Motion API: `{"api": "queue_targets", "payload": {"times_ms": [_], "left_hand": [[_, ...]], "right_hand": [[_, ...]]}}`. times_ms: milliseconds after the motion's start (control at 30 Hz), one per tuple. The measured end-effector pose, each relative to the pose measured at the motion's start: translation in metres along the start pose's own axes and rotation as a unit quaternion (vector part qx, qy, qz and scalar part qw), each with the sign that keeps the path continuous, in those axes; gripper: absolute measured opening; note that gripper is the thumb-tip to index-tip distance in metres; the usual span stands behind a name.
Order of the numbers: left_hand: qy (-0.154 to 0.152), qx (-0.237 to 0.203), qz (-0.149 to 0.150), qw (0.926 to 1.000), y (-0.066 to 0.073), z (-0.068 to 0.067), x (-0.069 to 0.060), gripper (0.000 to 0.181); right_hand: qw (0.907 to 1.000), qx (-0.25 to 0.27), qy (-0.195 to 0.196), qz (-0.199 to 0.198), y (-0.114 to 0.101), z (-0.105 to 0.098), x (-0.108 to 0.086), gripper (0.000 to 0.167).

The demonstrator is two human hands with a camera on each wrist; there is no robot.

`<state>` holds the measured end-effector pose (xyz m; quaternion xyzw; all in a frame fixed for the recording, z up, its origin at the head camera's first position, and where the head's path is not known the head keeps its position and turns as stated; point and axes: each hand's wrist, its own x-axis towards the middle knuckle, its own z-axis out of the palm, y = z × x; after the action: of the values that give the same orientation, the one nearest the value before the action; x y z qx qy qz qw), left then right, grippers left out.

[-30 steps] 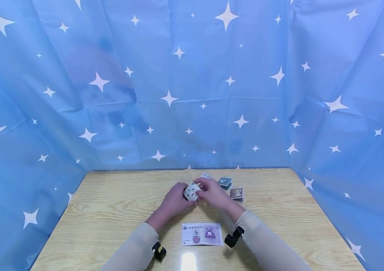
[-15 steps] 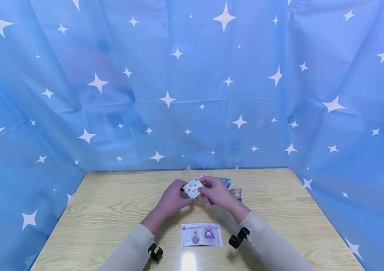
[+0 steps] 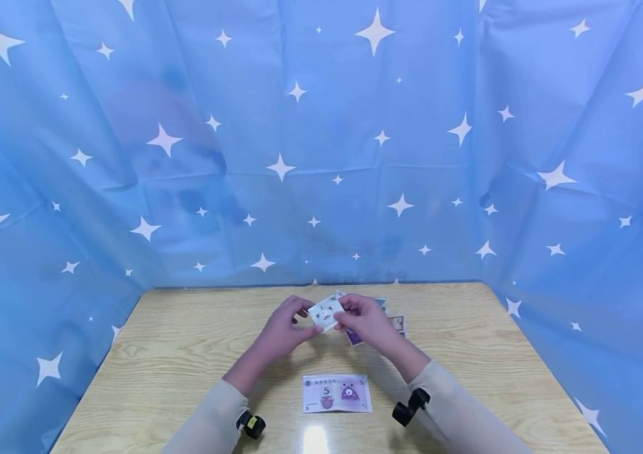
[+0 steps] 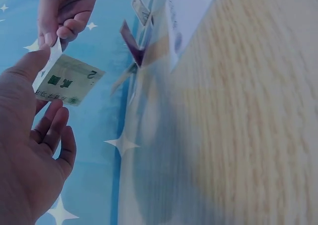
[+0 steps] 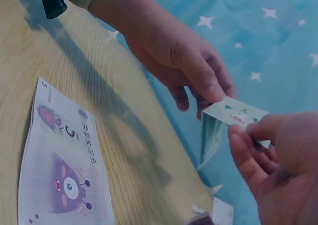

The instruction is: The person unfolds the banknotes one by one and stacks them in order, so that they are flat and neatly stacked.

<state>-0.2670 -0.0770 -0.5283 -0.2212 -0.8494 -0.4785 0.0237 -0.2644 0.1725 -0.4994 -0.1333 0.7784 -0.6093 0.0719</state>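
Note:
A small green play banknote (image 3: pixel 326 313), folded in half with a cartoon face on its upper side, is held up between both hands above the back of the table. My right hand (image 3: pixel 372 328) pinches its right edge between thumb and fingers. On the other side, my left hand (image 3: pixel 276 331) has its thumb on the near left corner and fingers beneath. From the left wrist view, the banknote's lower half (image 4: pixel 69 81) hangs partly unfolded, printed with a 2. Flat in front of the hands lies a purple 5 banknote (image 3: pixel 337 393), creased down the middle.
Behind my right hand stand several folded banknotes: a purple one (image 3: pixel 353 337), a brown one (image 3: pixel 398 324) and a teal one (image 3: pixel 382 303), partly hidden. The wooden table (image 3: pixel 185 366) ends at a blue star-patterned curtain (image 3: pixel 321 139).
The green banknote has been turned and lifted slightly, its face now more toward the head camera. Both forearms have spread a little outward. The flat purple banknote has stayed put.

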Motion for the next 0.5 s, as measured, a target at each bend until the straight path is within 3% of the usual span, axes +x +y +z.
{"api": "queue_targets", "payload": {"times_ms": [500], "left_hand": [[0.013, -0.004, 0.053, 0.9985, 0.014, -0.009, -0.010, 0.018]], "right_hand": [[0.9994, 0.025, -0.002, 0.022, -0.012, -0.011, -0.021, 0.025]]}}
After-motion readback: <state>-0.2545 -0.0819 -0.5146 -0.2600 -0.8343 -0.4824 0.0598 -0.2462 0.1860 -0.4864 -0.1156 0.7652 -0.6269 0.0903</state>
